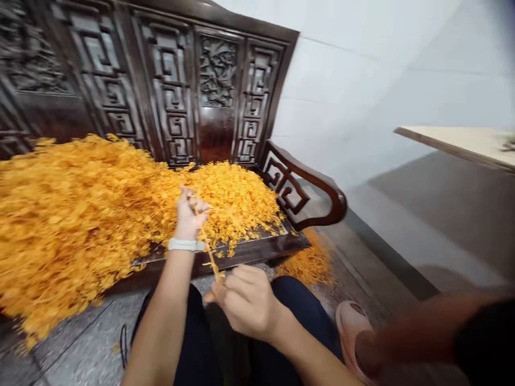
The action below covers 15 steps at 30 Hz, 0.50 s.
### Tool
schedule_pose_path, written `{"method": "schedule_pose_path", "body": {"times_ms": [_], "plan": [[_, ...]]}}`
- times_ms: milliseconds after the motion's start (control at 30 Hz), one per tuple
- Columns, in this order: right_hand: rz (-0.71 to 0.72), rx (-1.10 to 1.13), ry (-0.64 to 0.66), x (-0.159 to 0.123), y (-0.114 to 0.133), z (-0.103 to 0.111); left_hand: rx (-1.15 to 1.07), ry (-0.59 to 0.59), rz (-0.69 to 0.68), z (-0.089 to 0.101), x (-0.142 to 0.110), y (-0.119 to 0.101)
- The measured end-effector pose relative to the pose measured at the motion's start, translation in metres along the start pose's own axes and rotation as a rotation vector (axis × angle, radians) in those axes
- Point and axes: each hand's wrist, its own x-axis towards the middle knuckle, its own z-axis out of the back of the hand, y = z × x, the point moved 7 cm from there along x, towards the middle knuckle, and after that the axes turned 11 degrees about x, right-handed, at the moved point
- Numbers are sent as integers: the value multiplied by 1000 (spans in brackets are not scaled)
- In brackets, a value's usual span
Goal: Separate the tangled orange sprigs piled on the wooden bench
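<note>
An orange dried-looking plant stem [212, 258] runs between my two hands, a small side twig sticking out from it. Around its upper part, my left hand [189, 214] has its fingers curled, with a pale band on the wrist. My right hand [248, 303] grips the lower end above my knees, thumb against the fingers. Just behind my left hand lies a smaller heap of orange leafy sprays [237, 201] on the wooden bench [257, 249]. To the left spreads a much larger heap of the same sprays [80, 203], spilling over the bench's front edge.
The bench has a carved backrest [217, 128] and a curved armrest [322, 201] on its right. Orange scraps [309, 260] lie on the floor below. A board edge [454, 145] juts in at right. Another person's leg and pink shoe [352, 327] are close by.
</note>
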Motion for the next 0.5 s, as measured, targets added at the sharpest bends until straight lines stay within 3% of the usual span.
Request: {"method": "schedule_pose_path", "body": {"times_ms": [133,233,300,400,500], "plan": [[-97,102,-45,2,18,15,-85,15,23,0,13,9],[-299,330,12,7,34,23,-159,-136,-64,24,29,-9],[-336,487,-10,8,41,27,-163,-124,-139,34,36,-26],[-320,597,-60,-5,31,40,-152,-37,-218,41,35,-46],[-298,425,113,-24,8,62,-173,-30,-203,47,26,-51]]}}
